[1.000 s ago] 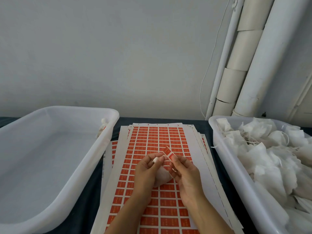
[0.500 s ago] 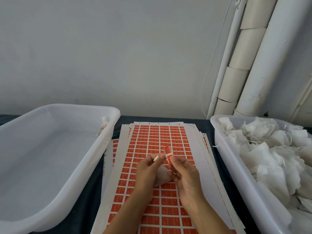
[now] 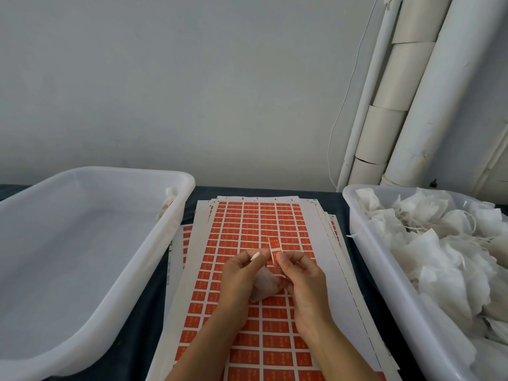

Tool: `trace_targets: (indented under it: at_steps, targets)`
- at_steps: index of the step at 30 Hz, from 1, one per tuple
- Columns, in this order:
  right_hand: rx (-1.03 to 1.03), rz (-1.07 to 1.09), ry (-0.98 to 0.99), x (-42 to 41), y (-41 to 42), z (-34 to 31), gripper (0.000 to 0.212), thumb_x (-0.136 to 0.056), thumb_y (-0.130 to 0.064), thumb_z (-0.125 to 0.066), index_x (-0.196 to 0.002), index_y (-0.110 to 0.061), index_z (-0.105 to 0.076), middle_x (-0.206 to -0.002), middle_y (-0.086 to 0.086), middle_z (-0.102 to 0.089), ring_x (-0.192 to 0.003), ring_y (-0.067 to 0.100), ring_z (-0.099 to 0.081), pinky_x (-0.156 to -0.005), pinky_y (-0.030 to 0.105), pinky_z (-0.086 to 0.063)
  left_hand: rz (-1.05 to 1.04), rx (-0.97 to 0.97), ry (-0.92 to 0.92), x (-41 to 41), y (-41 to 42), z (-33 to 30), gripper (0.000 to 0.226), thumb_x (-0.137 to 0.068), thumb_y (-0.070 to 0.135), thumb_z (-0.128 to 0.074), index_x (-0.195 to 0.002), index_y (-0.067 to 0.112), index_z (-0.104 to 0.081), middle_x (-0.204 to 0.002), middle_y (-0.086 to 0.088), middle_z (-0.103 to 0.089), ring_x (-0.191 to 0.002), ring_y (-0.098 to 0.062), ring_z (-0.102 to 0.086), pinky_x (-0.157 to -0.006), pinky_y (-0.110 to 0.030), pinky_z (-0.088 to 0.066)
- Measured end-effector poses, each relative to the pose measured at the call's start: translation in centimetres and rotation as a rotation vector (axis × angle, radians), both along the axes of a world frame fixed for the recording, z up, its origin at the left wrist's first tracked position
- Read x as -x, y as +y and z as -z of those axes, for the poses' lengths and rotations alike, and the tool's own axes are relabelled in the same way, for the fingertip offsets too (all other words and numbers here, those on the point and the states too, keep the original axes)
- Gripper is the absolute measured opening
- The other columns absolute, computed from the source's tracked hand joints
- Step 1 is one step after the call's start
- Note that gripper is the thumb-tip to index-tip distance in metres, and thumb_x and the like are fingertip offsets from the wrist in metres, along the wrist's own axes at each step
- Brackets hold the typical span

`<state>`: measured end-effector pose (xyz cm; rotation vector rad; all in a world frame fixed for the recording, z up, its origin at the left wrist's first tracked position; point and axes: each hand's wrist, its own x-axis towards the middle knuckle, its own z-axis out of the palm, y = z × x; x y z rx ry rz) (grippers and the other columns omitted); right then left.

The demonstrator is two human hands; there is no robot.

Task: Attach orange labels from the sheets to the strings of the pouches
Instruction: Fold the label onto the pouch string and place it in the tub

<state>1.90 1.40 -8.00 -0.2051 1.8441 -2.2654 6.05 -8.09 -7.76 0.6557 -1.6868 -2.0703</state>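
Observation:
A stack of label sheets printed with rows of orange labels lies on the dark table between two bins. Above it my left hand holds a white pouch against the palm, thumb and fingers curled. My right hand pinches a single orange label that stands upright between both hands' fingertips. The pouch's string is too thin to make out. One labelled pouch lies in the far right corner of the left bin.
A large white plastic bin stands on the left, nearly bare inside. A second white bin on the right is heaped with white pouches. White pipes and a thin cord run up the wall at the back right.
The orange label has turned from tilted to upright between my fingertips. Both hands stayed close together over the sheets, shifting only slightly.

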Motion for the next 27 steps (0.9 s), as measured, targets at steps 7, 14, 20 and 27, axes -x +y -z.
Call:
trace_targets:
  at_steps: [7, 14, 20, 27]
  targets:
    - [-0.015, -0.017, 0.001, -0.06, -0.14, 0.12, 0.016, -0.080, -0.027, -0.068, -0.088, -0.013, -0.069, -0.086, 0.001, -0.072, -0.085, 0.018, -0.068, -0.079, 0.033, -0.057, 0.009, -0.042, -0.019, 0.04, -0.08, -0.18, 0.017, -0.089, 0.020, -0.062, -0.092, 0.006, -0.071, -0.091, -0.013, -0.072, -0.088, -0.028, -0.070, -0.086, -0.046, -0.055]
    - [-0.009, -0.013, -0.023, 0.13, -0.21, 0.26, 0.016, -0.079, -0.027, -0.069, -0.089, -0.014, -0.069, -0.086, 0.001, -0.072, -0.085, 0.018, -0.069, -0.079, 0.033, -0.057, 0.045, -0.109, -0.005, 0.03, -0.25, -0.14, 0.018, -0.089, 0.021, -0.062, -0.090, 0.005, -0.071, -0.091, -0.015, -0.071, -0.091, -0.030, -0.069, -0.087, -0.044, -0.055]
    - [-0.012, 0.006, -0.017, 0.29, -0.22, 0.29, 0.012, -0.079, -0.027, -0.070, -0.086, -0.016, -0.069, -0.083, -0.003, -0.072, -0.082, 0.015, -0.069, -0.070, 0.024, -0.057, 0.067, -0.136, 0.027, 0.02, -0.44, -0.08, 0.019, -0.089, 0.020, -0.061, -0.089, 0.004, -0.071, -0.091, -0.016, -0.071, -0.090, -0.030, -0.068, -0.083, -0.040, -0.054]
    - [-0.100, 0.046, 0.089, 0.21, -0.24, 0.25, 0.006, -0.083, -0.028, -0.067, -0.082, -0.022, -0.068, -0.076, -0.008, -0.071, -0.075, 0.010, -0.068, -0.056, 0.010, -0.050, 0.022, 0.046, 0.046, -0.11, -0.06, -0.04, 0.013, -0.084, 0.023, -0.068, -0.090, 0.012, -0.072, -0.086, -0.007, -0.073, -0.085, -0.025, -0.070, -0.077, -0.035, -0.058]
